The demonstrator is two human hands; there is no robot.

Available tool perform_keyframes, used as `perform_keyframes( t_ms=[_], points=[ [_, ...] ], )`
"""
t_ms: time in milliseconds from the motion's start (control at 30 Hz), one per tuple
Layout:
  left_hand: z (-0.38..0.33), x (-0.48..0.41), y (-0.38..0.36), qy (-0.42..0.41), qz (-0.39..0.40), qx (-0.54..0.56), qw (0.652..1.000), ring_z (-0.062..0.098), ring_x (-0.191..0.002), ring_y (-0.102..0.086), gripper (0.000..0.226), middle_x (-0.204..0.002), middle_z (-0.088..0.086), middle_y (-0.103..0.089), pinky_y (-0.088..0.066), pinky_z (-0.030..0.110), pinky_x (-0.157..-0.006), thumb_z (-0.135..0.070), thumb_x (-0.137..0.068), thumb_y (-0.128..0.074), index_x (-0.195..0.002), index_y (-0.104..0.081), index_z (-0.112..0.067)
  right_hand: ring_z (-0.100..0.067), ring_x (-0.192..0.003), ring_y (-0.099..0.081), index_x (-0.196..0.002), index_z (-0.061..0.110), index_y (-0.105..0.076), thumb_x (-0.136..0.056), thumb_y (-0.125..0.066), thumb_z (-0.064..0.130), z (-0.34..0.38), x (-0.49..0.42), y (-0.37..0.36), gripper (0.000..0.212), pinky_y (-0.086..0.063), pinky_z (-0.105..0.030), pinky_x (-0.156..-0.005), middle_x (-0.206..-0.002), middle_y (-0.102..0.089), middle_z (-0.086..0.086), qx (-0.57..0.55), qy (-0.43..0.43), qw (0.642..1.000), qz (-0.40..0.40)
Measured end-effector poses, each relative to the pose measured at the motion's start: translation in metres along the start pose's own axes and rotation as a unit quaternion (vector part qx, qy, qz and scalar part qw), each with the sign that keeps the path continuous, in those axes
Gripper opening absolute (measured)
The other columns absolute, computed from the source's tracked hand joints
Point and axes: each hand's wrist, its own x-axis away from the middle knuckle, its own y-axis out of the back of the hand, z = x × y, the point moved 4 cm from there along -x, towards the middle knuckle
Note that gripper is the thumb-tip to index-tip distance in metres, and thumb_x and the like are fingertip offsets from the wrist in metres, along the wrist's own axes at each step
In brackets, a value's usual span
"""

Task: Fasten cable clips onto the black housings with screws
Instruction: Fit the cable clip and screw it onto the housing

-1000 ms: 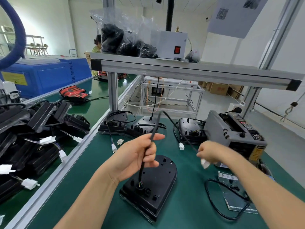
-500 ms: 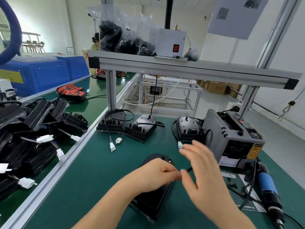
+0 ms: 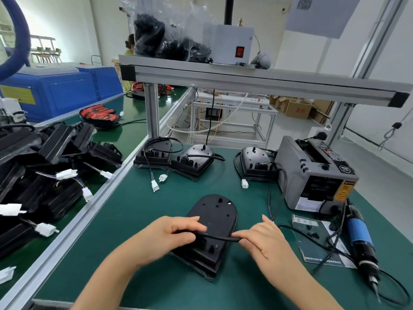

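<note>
A black housing (image 3: 215,217) lies flat on the green table in front of me, rounded end away. Its black cable (image 3: 220,237) stretches sideways across the near end of the housing. My left hand (image 3: 173,234) grips the cable on the left, fingers curled round it. My right hand (image 3: 260,239) pinches the same cable at the housing's right edge. Small black clips or screws (image 3: 311,231) lie on a clear sheet (image 3: 312,251) to the right. A blue electric screwdriver (image 3: 361,239) lies at the far right.
Three more housings (image 3: 193,161) with white connectors stand in a row behind. A grey tape dispenser (image 3: 312,173) sits at the right. A pile of black housings (image 3: 42,166) fills the left table beyond an aluminium rail (image 3: 93,211). An overhead shelf (image 3: 245,79) spans the bench.
The cable stood upright in my left hand a second ago; both hands have since come down and now hold it stretched flat across the housing's near end.
</note>
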Motion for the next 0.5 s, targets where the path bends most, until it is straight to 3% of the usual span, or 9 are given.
perform_keyframes(
  t_ms=[167, 267, 333, 433, 500],
  points=[
    [-0.011, 0.004, -0.035, -0.016, -0.142, -0.043, 0.989, -0.026, -0.108, -0.044, 0.030, -0.108, -0.029, -0.058, -0.026, -0.005, -0.092, -0.016, -0.086, -0.067, -0.095, -0.070, -0.044, 0.001, -0.091, -0.045, -0.116, 0.027, -0.065, -0.097, -0.047, 0.029, -0.013, 0.011, 0.003, 0.026, -0.005, -0.020, -0.116, -0.084, -0.051, 0.016, 0.002, -0.029, 0.999, 0.030],
    [-0.019, 0.003, -0.065, -0.023, -0.246, -0.061, 0.967, -0.029, -0.104, -0.037, 0.027, -0.107, -0.031, -0.053, -0.017, -0.009, -0.091, -0.016, -0.086, -0.067, -0.102, -0.072, -0.036, 0.005, -0.102, -0.049, -0.119, 0.038, -0.057, -0.095, -0.054, 0.027, -0.017, 0.023, 0.010, 0.027, -0.008, -0.017, -0.115, -0.096, -0.058, 0.020, -0.038, -0.046, 0.998, -0.006],
    [-0.028, 0.003, -0.084, -0.038, -0.298, -0.092, 0.949, -0.020, -0.106, -0.041, 0.026, -0.106, -0.028, -0.057, -0.015, -0.008, -0.094, -0.012, -0.085, -0.069, -0.105, -0.073, -0.028, 0.006, -0.107, -0.051, -0.115, 0.043, -0.056, -0.092, -0.056, 0.034, -0.014, 0.030, 0.013, 0.025, -0.011, -0.014, -0.112, -0.102, -0.060, 0.024, -0.063, -0.045, 0.996, -0.042],
    [-0.034, 0.002, -0.097, -0.068, -0.309, -0.128, 0.940, -0.007, -0.108, -0.053, 0.029, -0.113, -0.015, -0.066, -0.020, -0.004, -0.097, -0.007, -0.082, -0.071, -0.108, -0.073, -0.020, 0.006, -0.095, -0.053, -0.100, 0.028, -0.070, -0.086, -0.060, 0.030, -0.004, 0.034, 0.009, 0.018, -0.032, -0.022, -0.100, -0.095, -0.065, 0.020, -0.066, -0.014, 0.995, -0.071],
    [-0.033, 0.003, -0.092, -0.091, -0.273, -0.136, 0.948, -0.015, -0.107, -0.049, 0.038, -0.120, -0.026, -0.058, -0.025, -0.003, -0.093, -0.011, -0.084, -0.069, -0.118, -0.065, -0.028, 0.002, -0.087, -0.052, -0.094, 0.021, -0.073, -0.085, -0.062, 0.025, -0.001, 0.035, 0.007, 0.015, -0.040, -0.028, -0.087, -0.088, -0.064, 0.016, -0.074, -0.016, 0.994, -0.084]
  ],
)
